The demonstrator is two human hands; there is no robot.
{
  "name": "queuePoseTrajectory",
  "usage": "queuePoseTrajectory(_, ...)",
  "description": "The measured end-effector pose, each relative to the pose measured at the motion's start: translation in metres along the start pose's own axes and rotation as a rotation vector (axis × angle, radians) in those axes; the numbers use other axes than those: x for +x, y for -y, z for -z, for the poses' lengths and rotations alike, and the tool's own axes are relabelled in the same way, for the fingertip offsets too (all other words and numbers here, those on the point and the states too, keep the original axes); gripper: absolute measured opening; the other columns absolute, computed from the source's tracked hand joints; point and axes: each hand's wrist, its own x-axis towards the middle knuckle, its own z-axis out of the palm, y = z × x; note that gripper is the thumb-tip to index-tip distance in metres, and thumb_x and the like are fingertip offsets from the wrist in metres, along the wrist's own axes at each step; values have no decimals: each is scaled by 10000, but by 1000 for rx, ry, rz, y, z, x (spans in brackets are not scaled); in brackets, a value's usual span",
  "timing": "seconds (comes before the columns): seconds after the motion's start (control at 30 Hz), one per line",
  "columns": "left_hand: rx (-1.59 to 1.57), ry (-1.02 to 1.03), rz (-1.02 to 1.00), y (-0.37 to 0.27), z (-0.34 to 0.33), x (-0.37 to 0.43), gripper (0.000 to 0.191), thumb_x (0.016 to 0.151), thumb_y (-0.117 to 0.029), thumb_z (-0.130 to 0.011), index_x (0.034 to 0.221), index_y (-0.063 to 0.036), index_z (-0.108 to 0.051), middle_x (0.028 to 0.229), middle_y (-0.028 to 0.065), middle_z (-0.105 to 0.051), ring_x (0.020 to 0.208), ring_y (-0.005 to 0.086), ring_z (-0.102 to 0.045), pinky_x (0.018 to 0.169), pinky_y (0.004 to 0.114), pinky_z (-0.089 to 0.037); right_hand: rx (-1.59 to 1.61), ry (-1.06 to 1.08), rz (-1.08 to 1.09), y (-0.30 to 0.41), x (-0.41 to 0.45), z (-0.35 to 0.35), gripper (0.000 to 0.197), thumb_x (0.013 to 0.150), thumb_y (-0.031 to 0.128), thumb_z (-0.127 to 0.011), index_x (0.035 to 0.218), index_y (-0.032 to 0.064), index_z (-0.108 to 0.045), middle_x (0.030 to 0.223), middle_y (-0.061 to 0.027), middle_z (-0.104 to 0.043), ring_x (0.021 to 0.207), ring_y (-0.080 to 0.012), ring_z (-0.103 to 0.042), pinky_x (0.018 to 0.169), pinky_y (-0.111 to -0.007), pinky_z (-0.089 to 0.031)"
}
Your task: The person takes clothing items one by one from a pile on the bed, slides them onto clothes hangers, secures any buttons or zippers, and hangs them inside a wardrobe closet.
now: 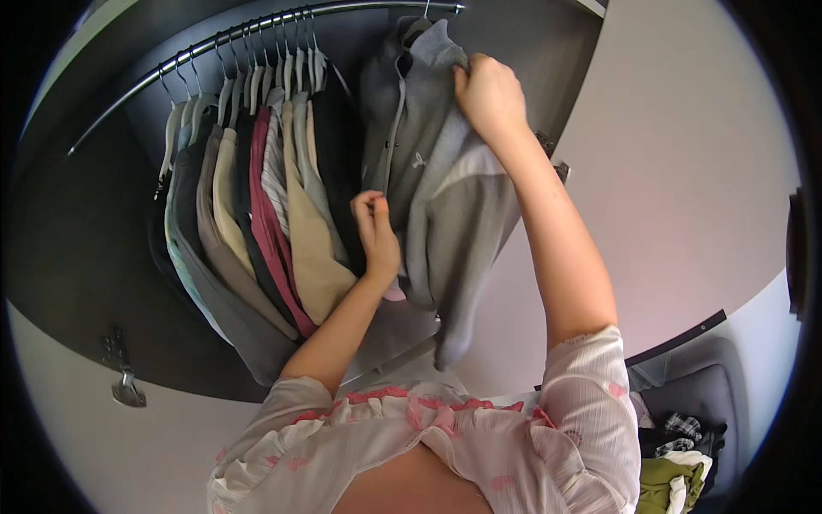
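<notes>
A grey fleece-like jacket (411, 122) with a stand-up collar and front snaps hangs on a hanger (417, 27) at the right end of a metal clothes rail (257, 24). My right hand (491, 96) grips the jacket at its shoulder, just beside the collar. Lower down, my left hand (377, 234) pinches the jacket's front edge between thumb and fingers. A sleeve dangles below, on the right. What lies behind the jacket is mostly hidden.
Several garments, among them a maroon one (266, 225) and a beige one (314, 257), hang close together to the left. Open wardrobe doors stand at both sides, with a metal hinge (128, 389) at lower left. Folded or heaped clothes (671, 482) lie in a grey container at lower right.
</notes>
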Motion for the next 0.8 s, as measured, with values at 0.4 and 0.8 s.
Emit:
queuePoseTrajectory(0.4, 276, 299, 216, 71, -11, -1, 709, 893, -444, -503, 1344, 51, -270, 1365, 251, -273, 1261, 371, -295, 1052, 408, -248, 119, -32, -14, -52, -45, -92, 292, 794, 176, -620, 999, 1, -508, 782, -263, -611, 747, -412, -611, 669, -467, -488)
queuePoseTrajectory(0.8, 487, 578, 352, 209, 9, -168, 750, 823, -432, -595, 1260, 129, -357, 1245, 336, -426, 1183, 409, -418, 1006, 409, -318, 197, 778, -740, -115, -395, -69, 382, 759, 170, -624, 1055, -30, -491, 910, -274, -609, 874, -426, -591, 762, -497, -466)
